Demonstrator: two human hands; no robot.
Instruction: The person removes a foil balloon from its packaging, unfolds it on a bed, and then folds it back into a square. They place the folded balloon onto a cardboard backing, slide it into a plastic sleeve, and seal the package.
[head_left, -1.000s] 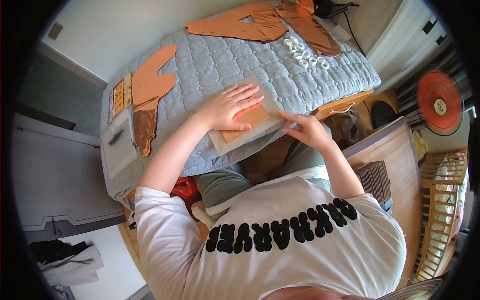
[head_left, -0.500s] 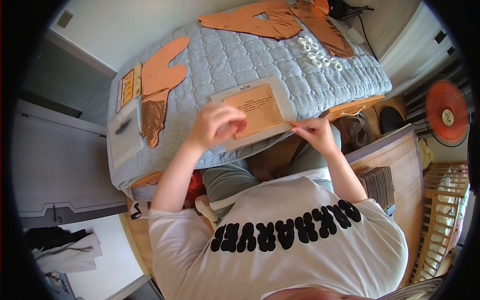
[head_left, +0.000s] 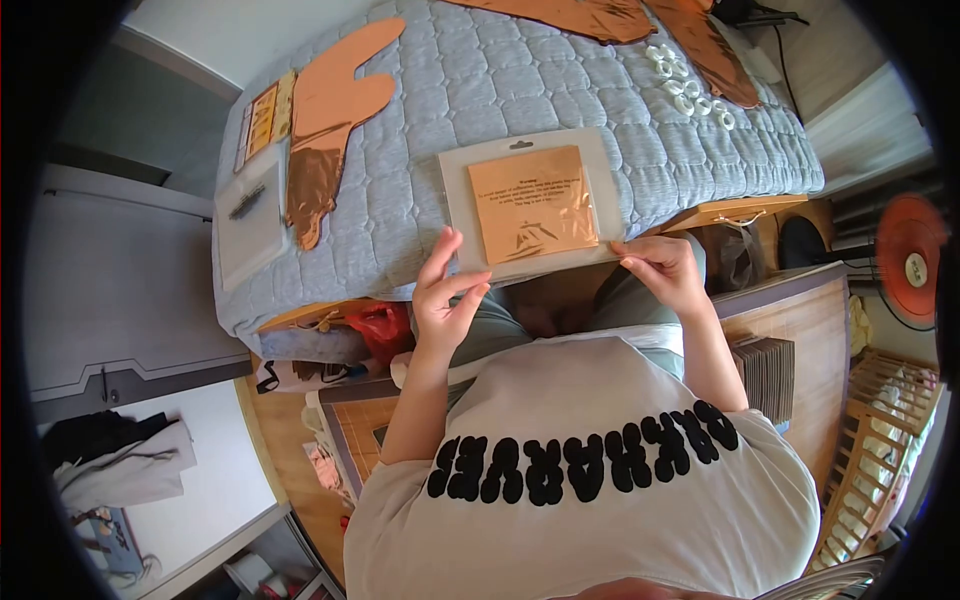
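Observation:
A clear plastic packet [head_left: 455, 190] with a hang hole lies tilted at the bed's front edge. Inside it is a folded sheet of copper-coloured foil [head_left: 535, 205] with printed warning text. My right hand [head_left: 668, 272] pinches the packet's lower right corner between thumb and index finger. At the lower left corner, the thumb and index finger of my left hand [head_left: 448, 298] come together on the bottom edge, while another finger points upward beside the packet. A flat copper foil balloon [head_left: 340, 110] lies on the bed to the left.
More flat foil balloons [head_left: 705, 60] lie at the back of the quilted bed [head_left: 440, 120], near several white tape rolls [head_left: 690, 95]. To the left are a translucent bag [head_left: 255, 220] and a printed card pack [head_left: 265, 120]. A red fan [head_left: 908, 262] stands at the right.
My left hand has come down from over the packet to its lower left corner. My right hand still pinches the right corner. The view has shifted, showing less of the bed's back.

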